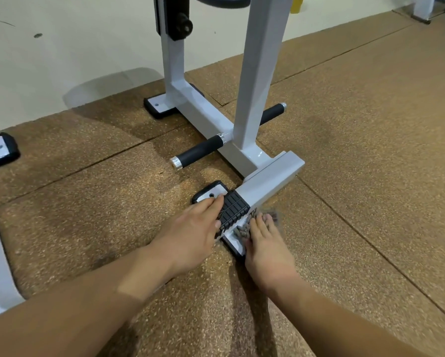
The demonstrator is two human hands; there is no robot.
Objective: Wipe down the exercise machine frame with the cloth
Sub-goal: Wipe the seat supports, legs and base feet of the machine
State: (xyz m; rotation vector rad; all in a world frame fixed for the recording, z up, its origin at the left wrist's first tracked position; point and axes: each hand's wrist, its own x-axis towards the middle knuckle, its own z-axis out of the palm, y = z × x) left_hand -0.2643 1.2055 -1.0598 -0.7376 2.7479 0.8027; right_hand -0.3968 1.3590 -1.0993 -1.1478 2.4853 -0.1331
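At the near foot of the white square-tube steel frame (pixel 270 176), the frayed grey cloth (pixel 241 231) is pressed under the straight-fingered right hand (pixel 267 251), the left hand (pixel 190 235) laid flat, and may be snagged on the black ribbed tread (pixel 233 210).

1. The frame (pixel 270 176) is white.
2. The end cap (pixel 233 211) on the frame is black with a grid of squares.
3. The cloth (pixel 240 231) beside the frame is grey and brown.
4. The floor (pixel 371 150) under the frame is speckled brown.

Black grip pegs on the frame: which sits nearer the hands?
The left peg, sticking out toward the left hand; the other peg juts out beyond the white upright, farther back.
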